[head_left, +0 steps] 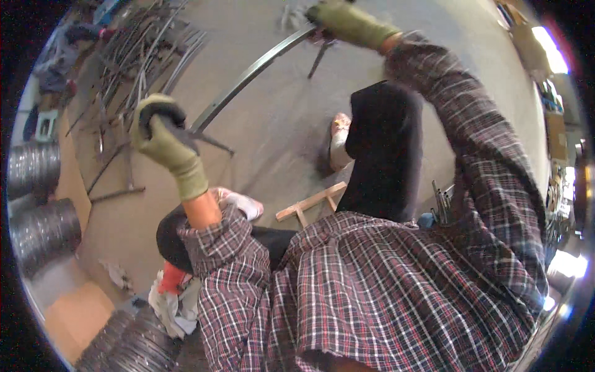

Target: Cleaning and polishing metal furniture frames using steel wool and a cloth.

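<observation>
A long grey metal bar (pixel 257 67) slants across the space in front of me, from the lower left to the upper right. Close to its near end is my left hand (pixel 166 136), in a green glove with a black palm. The fingers are curled closed, and the bar's end disappears beside them. My right hand (pixel 353 23), gloved the same way, is closed around the far end of the bar at the top of the view. Its fingertips are partly hidden. Dark thin metal legs (pixel 215 145) show below the bar near each hand.
Loose metal rods (pixel 145 53) lie heaped on the floor at the far left. Coils of dark wire (pixel 43 232) stand along the left edge, beside cardboard. A small wooden frame (pixel 312 201) rests between my legs. Pale and red cloths (pixel 173 294) lie at lower left. Shelving lines the right.
</observation>
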The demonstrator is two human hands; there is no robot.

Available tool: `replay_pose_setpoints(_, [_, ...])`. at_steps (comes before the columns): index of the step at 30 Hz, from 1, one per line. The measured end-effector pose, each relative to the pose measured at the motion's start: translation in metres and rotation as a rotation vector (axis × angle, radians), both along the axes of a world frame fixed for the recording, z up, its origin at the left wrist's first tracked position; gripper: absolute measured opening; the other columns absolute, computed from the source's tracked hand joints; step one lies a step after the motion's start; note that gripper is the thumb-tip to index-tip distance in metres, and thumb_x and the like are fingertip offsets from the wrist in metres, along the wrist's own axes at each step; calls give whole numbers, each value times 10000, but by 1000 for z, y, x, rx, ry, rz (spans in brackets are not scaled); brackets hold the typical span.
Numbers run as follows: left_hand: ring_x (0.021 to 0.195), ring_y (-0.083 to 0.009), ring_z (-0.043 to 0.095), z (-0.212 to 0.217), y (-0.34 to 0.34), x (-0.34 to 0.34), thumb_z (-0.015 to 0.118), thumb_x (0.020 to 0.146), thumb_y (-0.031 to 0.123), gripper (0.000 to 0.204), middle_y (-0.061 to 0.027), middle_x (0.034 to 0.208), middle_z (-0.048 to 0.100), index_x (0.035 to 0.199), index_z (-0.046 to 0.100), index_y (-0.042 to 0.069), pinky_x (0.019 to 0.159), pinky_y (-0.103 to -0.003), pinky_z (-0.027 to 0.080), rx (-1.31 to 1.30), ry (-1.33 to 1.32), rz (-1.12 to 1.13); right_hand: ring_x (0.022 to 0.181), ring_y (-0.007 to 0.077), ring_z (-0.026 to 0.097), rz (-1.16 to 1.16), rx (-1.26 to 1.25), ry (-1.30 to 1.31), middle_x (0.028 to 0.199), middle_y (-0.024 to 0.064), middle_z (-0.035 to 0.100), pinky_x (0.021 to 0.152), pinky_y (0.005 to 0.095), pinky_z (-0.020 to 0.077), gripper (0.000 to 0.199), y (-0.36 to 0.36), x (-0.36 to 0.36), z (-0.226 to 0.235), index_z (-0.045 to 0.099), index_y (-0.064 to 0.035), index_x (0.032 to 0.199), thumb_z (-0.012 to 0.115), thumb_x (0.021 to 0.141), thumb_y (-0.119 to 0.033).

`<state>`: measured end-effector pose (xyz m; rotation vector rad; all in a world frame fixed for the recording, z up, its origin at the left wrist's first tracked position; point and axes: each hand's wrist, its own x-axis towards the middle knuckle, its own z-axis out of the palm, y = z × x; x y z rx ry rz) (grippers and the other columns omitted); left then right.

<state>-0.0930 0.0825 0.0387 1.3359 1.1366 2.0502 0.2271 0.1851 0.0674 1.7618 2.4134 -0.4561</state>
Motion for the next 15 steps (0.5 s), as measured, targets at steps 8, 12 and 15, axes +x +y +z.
replay_pose_setpoints(8, [524,-99,476,-1,-6,4,399,746,-52,202,-38,663,568,696,581,17,466,-242,346,-61,43,55,969,331,659,439,531,-274,1086,154,644,834,398,545,284,16,15,-31,658,-23,1083,666,830,-151])
replay_pose_setpoints(12, [527,-108,494,2,-2,6,398,734,-60,216,-42,665,574,727,602,11,462,-244,361,-69,-4,78,793,343,681,537,692,-399,804,116,677,744,393,548,132,46,60,-27,681,-46,858,686,816,-172])
replay_pose_setpoints(15, [526,-112,502,9,-1,5,398,722,-62,224,-44,665,578,733,611,7,460,-248,374,-31,14,130,940,285,646,516,633,-336,970,112,649,825,374,531,158,22,23,-43,661,-56,950,656,827,-155])
